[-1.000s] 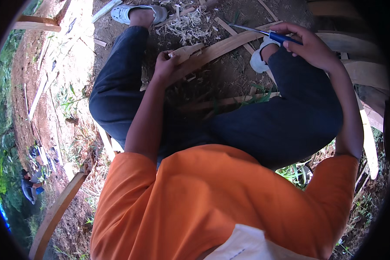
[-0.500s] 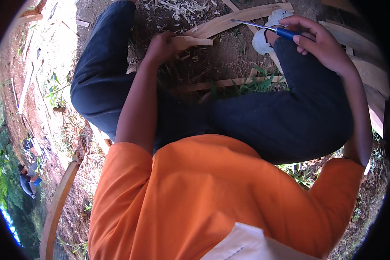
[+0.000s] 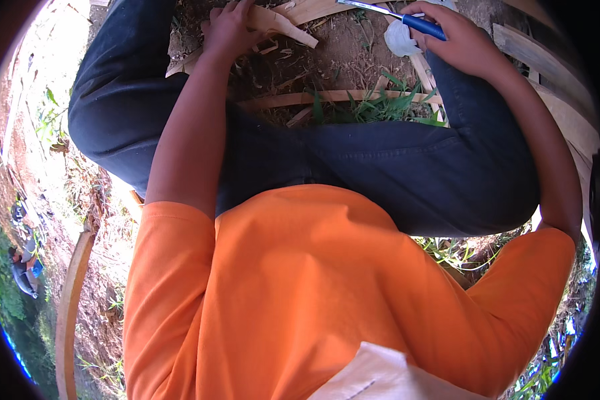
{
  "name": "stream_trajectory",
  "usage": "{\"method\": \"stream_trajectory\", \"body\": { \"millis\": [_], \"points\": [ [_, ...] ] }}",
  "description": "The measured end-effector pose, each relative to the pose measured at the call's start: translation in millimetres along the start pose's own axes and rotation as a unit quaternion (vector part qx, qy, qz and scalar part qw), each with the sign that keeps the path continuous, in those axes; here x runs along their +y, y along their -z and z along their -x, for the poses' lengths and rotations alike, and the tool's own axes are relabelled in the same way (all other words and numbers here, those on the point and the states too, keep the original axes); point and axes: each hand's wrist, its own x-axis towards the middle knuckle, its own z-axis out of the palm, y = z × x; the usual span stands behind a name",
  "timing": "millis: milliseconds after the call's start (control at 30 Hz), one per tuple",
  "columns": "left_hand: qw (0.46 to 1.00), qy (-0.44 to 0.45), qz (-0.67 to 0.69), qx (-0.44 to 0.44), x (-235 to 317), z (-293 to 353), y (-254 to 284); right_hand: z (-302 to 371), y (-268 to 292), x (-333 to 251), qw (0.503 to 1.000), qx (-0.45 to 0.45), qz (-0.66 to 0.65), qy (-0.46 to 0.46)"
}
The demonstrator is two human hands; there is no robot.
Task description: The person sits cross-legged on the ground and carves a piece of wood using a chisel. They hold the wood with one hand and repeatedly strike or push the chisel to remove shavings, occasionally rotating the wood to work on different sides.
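Note:
My left hand (image 3: 225, 32) is at the top of the view, its fingers bent over a pale, carved piece of wood (image 3: 283, 25). One tapered end of the wood sticks out to the right of the hand; the rest is partly hidden under it. In my right hand (image 3: 463, 43) is a chisel with a blue handle (image 3: 425, 27). Its steel blade (image 3: 373, 7) points left, above and to the right of the wood, apart from it. The right fingers are wrapped around the handle.
Between my bent legs lie a wooden strip (image 3: 287, 100), grass (image 3: 393, 103) and bare soil. Curved planks (image 3: 540, 53) lie at the right. A curved wooden bar (image 3: 70, 313) stands at the lower left. Another person (image 3: 24, 272) is far off at the left.
Both hands have shifted upward in the view, along with the wood and the chisel. My left fingers are more spread over the wood, and the chisel has turned slightly, showing its blade's flat side.

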Motion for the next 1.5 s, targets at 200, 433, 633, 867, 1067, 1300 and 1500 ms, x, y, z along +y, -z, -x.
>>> {"method": "stream_trajectory", "body": {
  "millis": [200, 433, 633, 867, 1067, 1300, 1500],
  "points": [
    [0.999, 0.008, -0.021, -0.037, 1, 2, -17, -48, -8, -56, 0.959, -0.187, -0.076, -0.201],
    [0.998, -0.018, -0.052, 0.015, 3, 2, -51, -65, -68, -38, 0.967, -0.194, -0.105, -0.13],
    [0.996, -0.001, -0.086, -0.014, 0, 2, -61, -63, -86, -53, 0.96, -0.207, -0.164, -0.094],
    [0.998, 0.043, 0.045, 0.015, 11, 3, -61, -68, -148, -37, 0.971, -0.123, -0.152, -0.137],
    [0.998, 0.063, -0.009, 0.029, 14, 0, -43, -76, -130, -31, 0.865, -0.223, -0.372, -0.253],
    [0.996, 0.042, 0.005, 0.077, 19, -16, -45, -73, -156, -28, 0.861, -0.13, -0.393, -0.295],
    [0.997, 0.016, 0.064, 0.031, -10, -18, -30, -78, -182, -56, 0.844, -0.078, -0.457, -0.27]
  ]
}}
